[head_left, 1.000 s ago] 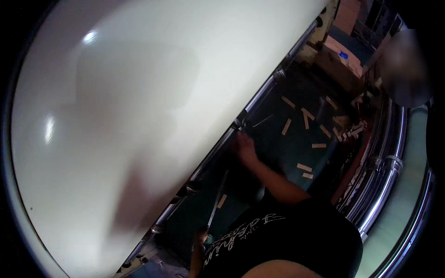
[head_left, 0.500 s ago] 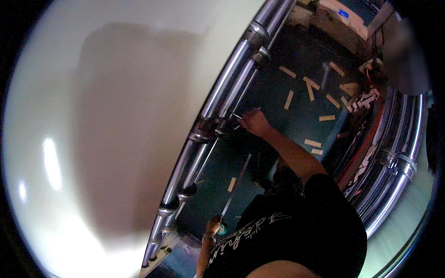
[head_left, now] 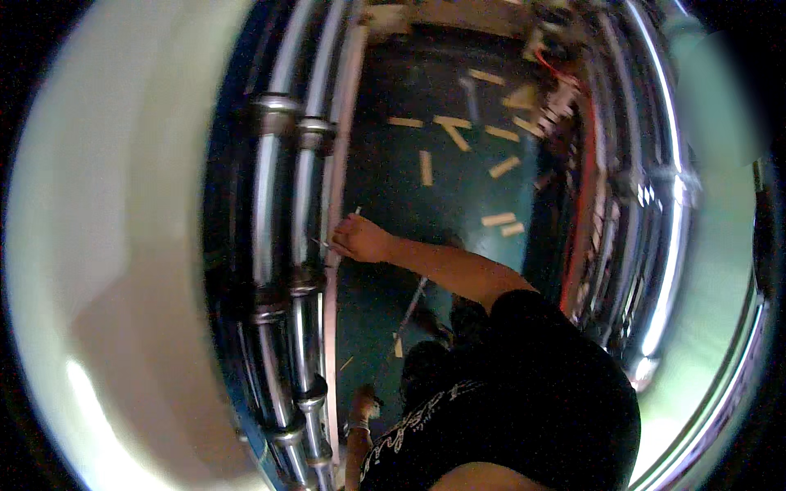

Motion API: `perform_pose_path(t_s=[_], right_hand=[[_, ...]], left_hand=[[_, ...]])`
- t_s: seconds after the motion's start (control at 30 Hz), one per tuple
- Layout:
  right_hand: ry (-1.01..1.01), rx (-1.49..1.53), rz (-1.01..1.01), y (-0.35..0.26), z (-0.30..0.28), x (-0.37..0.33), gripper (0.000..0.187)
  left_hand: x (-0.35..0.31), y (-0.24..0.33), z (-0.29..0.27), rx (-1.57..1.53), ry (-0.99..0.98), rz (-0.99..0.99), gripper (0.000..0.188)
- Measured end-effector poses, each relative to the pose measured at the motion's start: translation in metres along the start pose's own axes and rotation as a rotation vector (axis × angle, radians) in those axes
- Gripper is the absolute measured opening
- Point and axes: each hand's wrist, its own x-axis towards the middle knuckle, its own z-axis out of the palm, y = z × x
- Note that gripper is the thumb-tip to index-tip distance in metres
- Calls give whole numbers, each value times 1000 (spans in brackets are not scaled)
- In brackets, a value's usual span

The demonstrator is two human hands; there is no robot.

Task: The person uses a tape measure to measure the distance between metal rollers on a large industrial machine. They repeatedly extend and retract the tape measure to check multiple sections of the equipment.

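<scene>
In the lower part of the view, my left hand (head_left: 364,403) is closed around a tape measure; its case is mostly hidden by the fingers. The pale blade (head_left: 411,307) runs up and to the right from there, above the dark green floor. My right hand (head_left: 360,238) reaches left, closed, beside the shiny metal pipes (head_left: 308,196). A thin tool (head_left: 358,211) sticks out past its fingers, light at one end, with a narrow metallic part toward the pipes; blur hides its kind.
Several tan strips (head_left: 426,168) lie scattered on the floor (head_left: 385,180). A pale rail (head_left: 331,360) runs alongside the left pipes. More chrome pipes (head_left: 673,245) and a red cable (head_left: 589,155) line the right side. A large cream curved panel (head_left: 123,204) fills the left.
My view has turned, so the left pipes now stand nearly upright and the cream panel takes up less room. Both hands keep their grips; the right remains close to the pipes.
</scene>
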Motion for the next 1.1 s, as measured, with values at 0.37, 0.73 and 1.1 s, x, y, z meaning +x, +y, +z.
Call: perform_pose_path(t_s=[0.37,0.73,1.1], right_hand=[[352,-101,1377,-76,51,-434,24],[507,-422,2540,-278,79,-644,25],[150,-692,2581,-358,178,-875,20]], left_hand=[[97,39,-58,-206,-66,151,24],[109,40,53,-200,-412,106,23],[140,38,166,-294,-310,280,27]])
